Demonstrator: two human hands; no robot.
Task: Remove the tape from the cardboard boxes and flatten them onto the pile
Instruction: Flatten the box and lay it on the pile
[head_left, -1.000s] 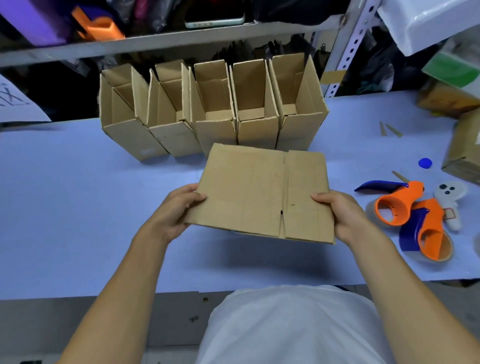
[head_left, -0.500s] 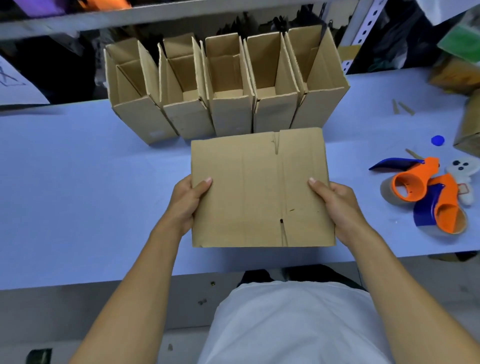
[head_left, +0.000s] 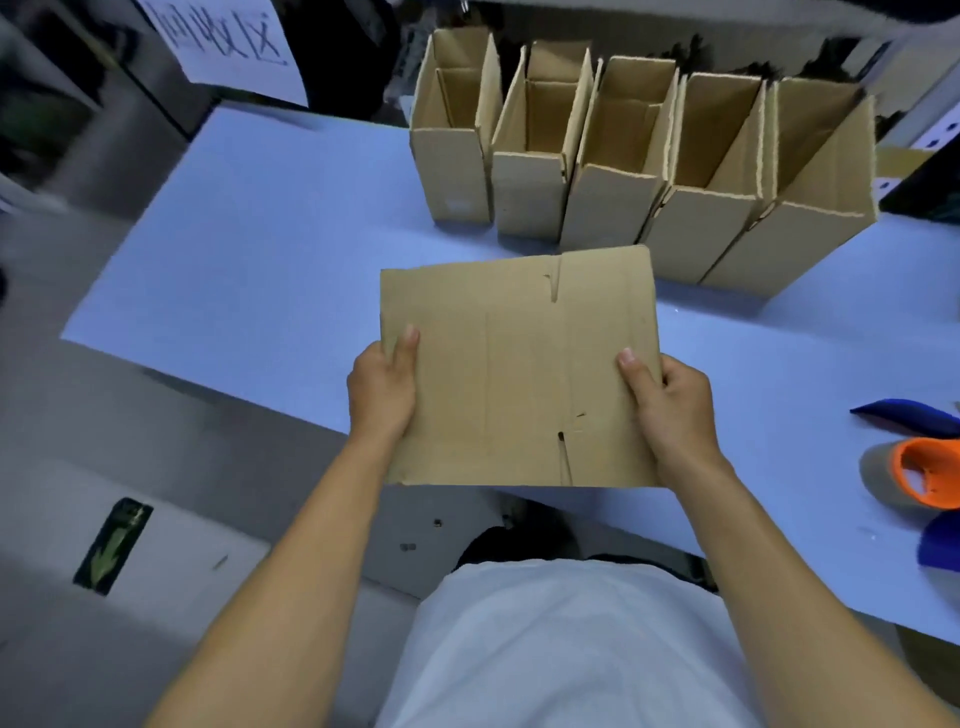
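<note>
A flattened brown cardboard box (head_left: 519, 369) is held level above the near edge of the blue table (head_left: 249, 249). My left hand (head_left: 382, 387) grips its left edge, thumb on top. My right hand (head_left: 670, 402) grips its right edge, thumb on top. Behind it, several open cardboard boxes (head_left: 644, 171) stand side by side in a row on the table, flaps up. No tape shows on the flattened box.
Orange and blue tape dispensers (head_left: 919, 467) lie at the table's right edge. A white paper sign (head_left: 228, 47) hangs at the back left. Grey floor with a green arrow sticker (head_left: 111, 545) lies left of the table.
The view has swung left and down, showing the table's left end and the floor. Both hands keep hold of the flattened box, which has come nearer to me.
</note>
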